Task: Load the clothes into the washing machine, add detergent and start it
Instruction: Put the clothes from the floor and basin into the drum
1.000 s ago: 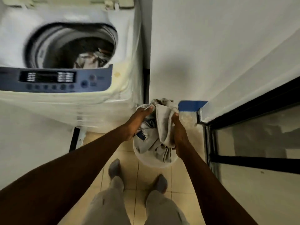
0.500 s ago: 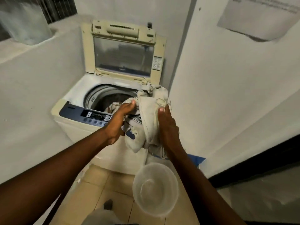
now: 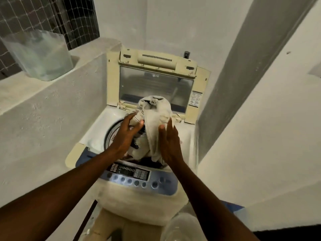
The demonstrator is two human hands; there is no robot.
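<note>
While the bundle of clothes (image 3: 156, 115) is pressed between both hands, I log its position: directly above the drum opening of the washing machine (image 3: 97, 134), lower folds hanging toward the dark drum. The lid (image 3: 156, 87) stands upright behind it.

Left hand (image 3: 127, 136): fingers outstretched, slightly spread, thumb against the cloth; no curl round it that I can see. Right hand (image 3: 169, 143): fingers straight and together, flat against the bundle's right side. The load is carried by a squeeze between two flat palms, not by a pinch.

Handling, my judgement: pale fabric, soft, limp, light for its bulk, nothing fragile. It will sag and trail loose ends wherever unsupported. It is not slippery, but a palm squeeze can let inner pieces drop out below. Best hold is the two flanks of the wad, low down, or a gathered fistful at the top where the folds bunch.

Risk: a trailing end draping over the drum rim or onto the control panel (image 3: 132, 173); tuck it in before closing. No detergent identified in view. A clear bowl (image 3: 182, 228), blurred, sits below the machine's front.
</note>
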